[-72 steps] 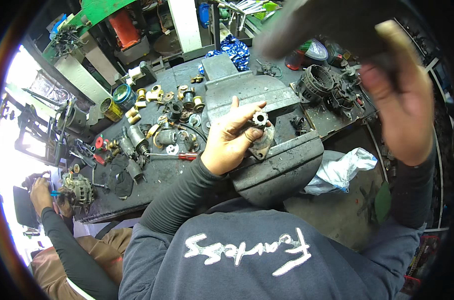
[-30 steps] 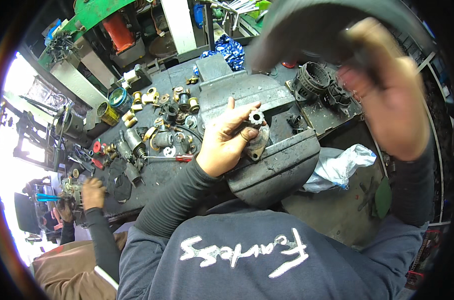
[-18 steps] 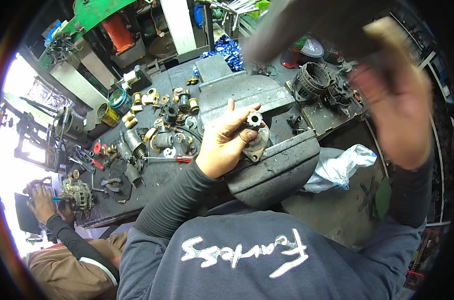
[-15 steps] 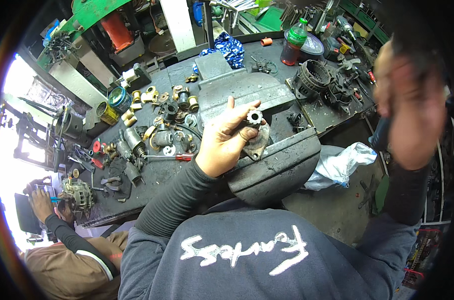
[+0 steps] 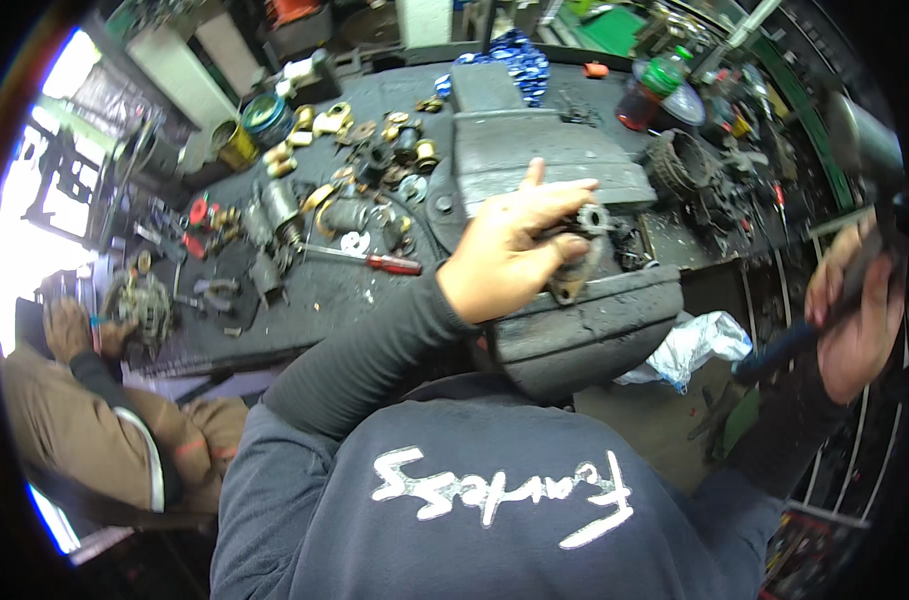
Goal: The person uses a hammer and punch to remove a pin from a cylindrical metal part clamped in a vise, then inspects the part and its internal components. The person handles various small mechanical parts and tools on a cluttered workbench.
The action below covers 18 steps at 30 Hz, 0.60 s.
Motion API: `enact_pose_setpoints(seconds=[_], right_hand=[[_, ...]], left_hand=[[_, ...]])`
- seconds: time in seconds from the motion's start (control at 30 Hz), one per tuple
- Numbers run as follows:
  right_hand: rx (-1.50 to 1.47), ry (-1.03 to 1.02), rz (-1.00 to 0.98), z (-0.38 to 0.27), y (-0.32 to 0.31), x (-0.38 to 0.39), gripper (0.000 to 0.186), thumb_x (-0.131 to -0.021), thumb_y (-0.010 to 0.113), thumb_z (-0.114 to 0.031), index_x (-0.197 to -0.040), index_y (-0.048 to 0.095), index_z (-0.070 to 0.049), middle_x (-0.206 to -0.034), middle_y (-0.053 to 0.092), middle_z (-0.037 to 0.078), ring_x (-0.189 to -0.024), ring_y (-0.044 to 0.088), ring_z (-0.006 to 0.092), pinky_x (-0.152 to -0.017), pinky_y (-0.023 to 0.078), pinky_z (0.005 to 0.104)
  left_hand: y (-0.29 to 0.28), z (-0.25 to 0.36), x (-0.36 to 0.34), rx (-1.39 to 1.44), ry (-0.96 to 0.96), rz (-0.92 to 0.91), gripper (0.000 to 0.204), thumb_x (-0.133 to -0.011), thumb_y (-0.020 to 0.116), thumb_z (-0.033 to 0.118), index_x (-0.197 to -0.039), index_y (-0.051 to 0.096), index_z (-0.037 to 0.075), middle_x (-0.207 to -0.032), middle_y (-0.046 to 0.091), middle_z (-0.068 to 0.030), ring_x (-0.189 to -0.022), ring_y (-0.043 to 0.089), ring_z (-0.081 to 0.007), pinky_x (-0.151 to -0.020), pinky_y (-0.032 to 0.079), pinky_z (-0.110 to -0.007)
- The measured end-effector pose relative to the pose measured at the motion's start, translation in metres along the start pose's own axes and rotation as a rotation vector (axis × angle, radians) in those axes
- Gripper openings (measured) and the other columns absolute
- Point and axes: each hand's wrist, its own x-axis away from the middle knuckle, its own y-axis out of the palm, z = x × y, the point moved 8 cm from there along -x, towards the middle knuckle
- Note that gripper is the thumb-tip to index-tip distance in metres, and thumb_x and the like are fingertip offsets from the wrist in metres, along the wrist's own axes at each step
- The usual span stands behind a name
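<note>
My left hand (image 5: 504,255) grips a small toothed gear (image 5: 594,217) on a flanged metal housing (image 5: 567,289) over the jaws of a large grey bench vise (image 5: 584,330); its thumb lies below the gear. My right hand (image 5: 854,310), at the far right, is closed round a hammer (image 5: 864,140), its metal head up and its blue-and-dark handle running down toward the lower left. A red-handled screwdriver (image 5: 394,264) lies left of the vise among metal bushings (image 5: 424,153) and cylindrical parts.
A co-worker's hand (image 5: 66,330) works by an alternator (image 5: 144,310) at left. Behind the vise are a blue patterned cloth (image 5: 514,60) and a bottle (image 5: 642,100); at right, a ribbed metal casing (image 5: 679,165). A white sack (image 5: 704,345) hangs below the bench's edge.
The hammer, a dark blur high at the right earlier, is now lower and farther right in my right hand. The view has shifted; the bench appears higher, my left hand still on the gear.
</note>
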Motion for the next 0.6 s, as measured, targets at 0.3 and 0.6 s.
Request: enact_pose_setpoints(seconds=[0.3,0.6], right_hand=[[-0.215,0.298,-0.006,0.116,-0.030,0.045,0.033,-0.100,0.037,-0.037,-0.114,0.043,-0.008,-0.064,0.040,0.002,-0.041,0.036,0.0094,-0.037,0.033,0.0223],[0.118,0.741,0.169,0.259,-0.086,0.107,0.043,-0.096,0.040,-0.039,-0.120,0.052,-0.005,-0.100,0.058,0.007,-0.079,0.057,0.0185,-0.066,0.047,0.0301]], left_hand=[[-0.003,0.001,0.001,-0.048,0.044,0.064,0.038,-0.073,0.070,0.011,-0.108,0.062,-0.001,-0.102,0.065,-0.0185,-0.098,0.062,-0.0327,-0.111,0.021,-0.051],[0.005,0.002,-0.017,-0.336,0.067,-0.033,0.033,-0.070,0.074,0.029,-0.092,0.071,0.005,-0.088,0.069,-0.0143,-0.086,0.066,-0.0276,-0.078,0.051,-0.036]])
